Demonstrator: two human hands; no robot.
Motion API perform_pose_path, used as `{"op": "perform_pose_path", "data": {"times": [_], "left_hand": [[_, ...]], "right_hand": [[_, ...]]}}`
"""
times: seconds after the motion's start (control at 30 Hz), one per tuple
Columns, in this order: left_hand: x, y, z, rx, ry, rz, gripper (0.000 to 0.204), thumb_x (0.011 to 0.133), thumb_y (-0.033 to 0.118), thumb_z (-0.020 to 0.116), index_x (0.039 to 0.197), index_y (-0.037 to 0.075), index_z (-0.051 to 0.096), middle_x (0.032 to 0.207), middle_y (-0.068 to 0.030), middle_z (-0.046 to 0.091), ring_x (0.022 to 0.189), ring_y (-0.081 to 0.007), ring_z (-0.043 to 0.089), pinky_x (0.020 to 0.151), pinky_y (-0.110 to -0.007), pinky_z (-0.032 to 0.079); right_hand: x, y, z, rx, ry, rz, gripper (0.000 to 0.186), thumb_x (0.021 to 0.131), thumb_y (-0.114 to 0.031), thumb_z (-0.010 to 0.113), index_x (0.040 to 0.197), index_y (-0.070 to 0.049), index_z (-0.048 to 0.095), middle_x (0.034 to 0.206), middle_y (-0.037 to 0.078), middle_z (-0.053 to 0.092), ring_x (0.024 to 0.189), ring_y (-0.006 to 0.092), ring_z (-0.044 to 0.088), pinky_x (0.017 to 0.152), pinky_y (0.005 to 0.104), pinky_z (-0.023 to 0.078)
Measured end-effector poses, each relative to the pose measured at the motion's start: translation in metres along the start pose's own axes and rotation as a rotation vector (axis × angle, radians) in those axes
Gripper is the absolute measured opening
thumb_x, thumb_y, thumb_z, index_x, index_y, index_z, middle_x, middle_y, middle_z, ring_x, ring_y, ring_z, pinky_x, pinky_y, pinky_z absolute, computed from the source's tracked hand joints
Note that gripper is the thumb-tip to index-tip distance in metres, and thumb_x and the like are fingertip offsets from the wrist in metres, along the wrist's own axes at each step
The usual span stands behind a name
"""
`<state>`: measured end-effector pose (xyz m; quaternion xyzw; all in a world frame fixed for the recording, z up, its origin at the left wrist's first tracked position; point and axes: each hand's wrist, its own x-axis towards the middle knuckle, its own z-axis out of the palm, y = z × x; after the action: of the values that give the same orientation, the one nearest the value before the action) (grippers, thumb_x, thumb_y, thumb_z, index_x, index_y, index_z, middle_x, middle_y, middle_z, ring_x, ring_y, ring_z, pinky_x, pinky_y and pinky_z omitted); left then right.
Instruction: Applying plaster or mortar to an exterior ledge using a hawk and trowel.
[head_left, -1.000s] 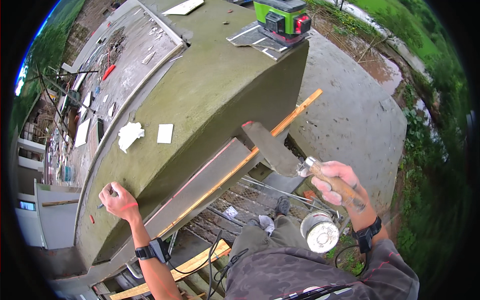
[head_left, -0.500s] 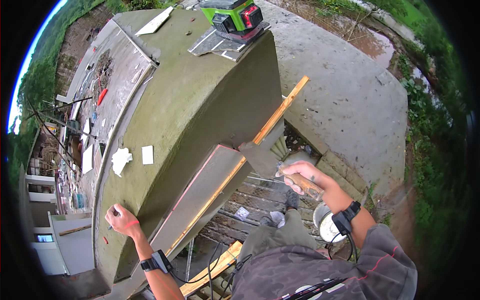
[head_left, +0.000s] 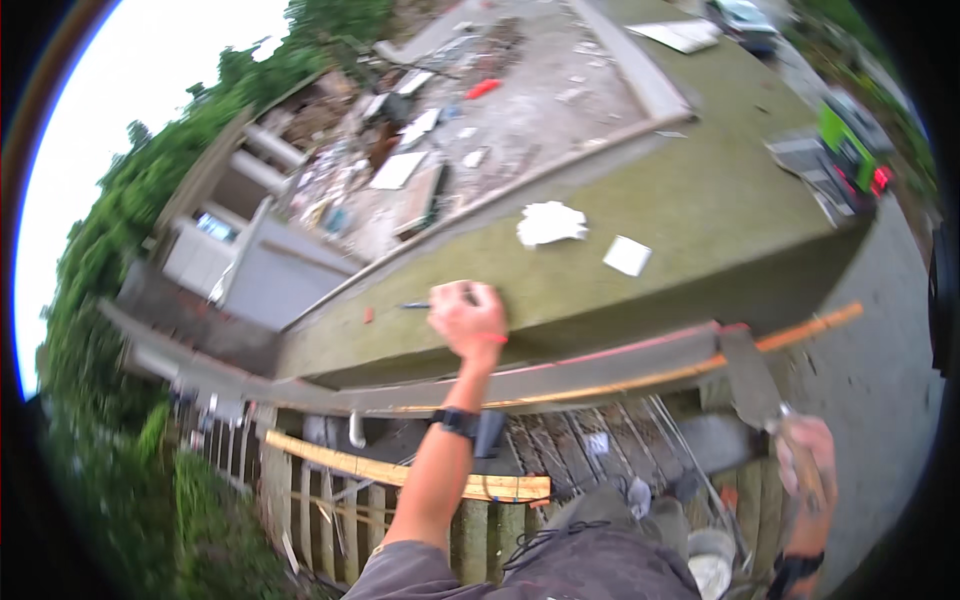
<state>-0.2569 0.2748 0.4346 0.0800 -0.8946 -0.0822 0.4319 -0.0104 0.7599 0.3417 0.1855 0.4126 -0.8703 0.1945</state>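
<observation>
My right hand is wrapped around the wooden handle of a plastering trowel. The trowel's flat grey blade reaches the end of the plastered strip, beside a long wooden batten. My left hand is closed above the greenish mortar-coated ledge; whatever its fingers hold, if anything, is hidden. A thin dark stick-like piece shows just left of those fingers, and a small red piece lies farther left.
Crumpled white paper and a white square tile lie on the ledge. A green laser level stands at its right end. Below are a wooden plank, slats with gaps, and a white bucket near my legs.
My view has swung left, so the ledge now runs across the picture. The trowel stays in my right hand near the strip's end; my left hand remains closed over the ledge.
</observation>
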Motion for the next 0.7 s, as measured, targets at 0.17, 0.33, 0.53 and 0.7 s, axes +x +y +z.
{"op": "perform_pose_path", "data": {"times": [0.17, 0.33, 0.53, 0.7], "left_hand": [[-0.001, 0.007, -0.006, -0.061, -0.035, -0.101, 0.020, 0.084, 0.025, 0.065, 0.089, 0.006, 0.068, 0.102, -0.0124, 0.062, 0.105, -0.0314, 0.057, 0.098, -0.046, 0.039], [0.000, 0.007, -0.010, -0.059, -0.032, -0.089, 0.019, 0.084, 0.024, 0.065, 0.088, 0.006, 0.068, 0.102, -0.0123, 0.061, 0.105, -0.0308, 0.056, 0.100, -0.045, 0.038], [-0.002, -0.005, -0.001, -0.244, 0.093, 0.001, 0.017, 0.083, 0.022, 0.071, 0.086, 0.005, 0.068, 0.096, -0.0148, 0.063, 0.097, -0.0346, 0.060, 0.091, -0.045, 0.044], [-0.014, -0.047, -0.035, -1.017, 0.181, -0.207, 0.015, 0.103, 0.013, 0.059, 0.095, 0.001, 0.063, 0.084, 0.0029, 0.056, 0.074, -0.0034, 0.046, 0.064, -0.021, 0.039]], "right_hand": [[-0.006, -0.004, -0.008, -0.044, -0.063, -0.081, 0.050, 0.088, -0.030, 0.064, 0.112, 0.011, 0.052, 0.054, 0.011, 0.053, 0.029, 0.0215, 0.046, 0.025, 0.0346, 0.039], [-0.031, 0.010, -0.002, -0.028, -0.150, -0.240, 0.057, 0.086, -0.029, 0.068, 0.119, 0.010, 0.045, 0.054, 0.009, 0.051, 0.029, 0.0210, 0.044, 0.023, 0.0335, 0.038], [-0.086, 0.033, 0.030, -0.025, -0.018, -0.353, 0.061, 0.079, -0.025, 0.078, 0.119, 0.008, 0.046, 0.055, 0.009, 0.052, 0.033, 0.0203, 0.048, 0.028, 0.0319, 0.043], [-0.098, 0.055, 0.075, -0.210, 0.058, -0.361, 0.053, 0.076, -0.020, 0.078, 0.114, 0.005, 0.050, 0.058, 0.006, 0.052, 0.040, 0.0180, 0.052, 0.038, 0.0302, 0.048]]}}
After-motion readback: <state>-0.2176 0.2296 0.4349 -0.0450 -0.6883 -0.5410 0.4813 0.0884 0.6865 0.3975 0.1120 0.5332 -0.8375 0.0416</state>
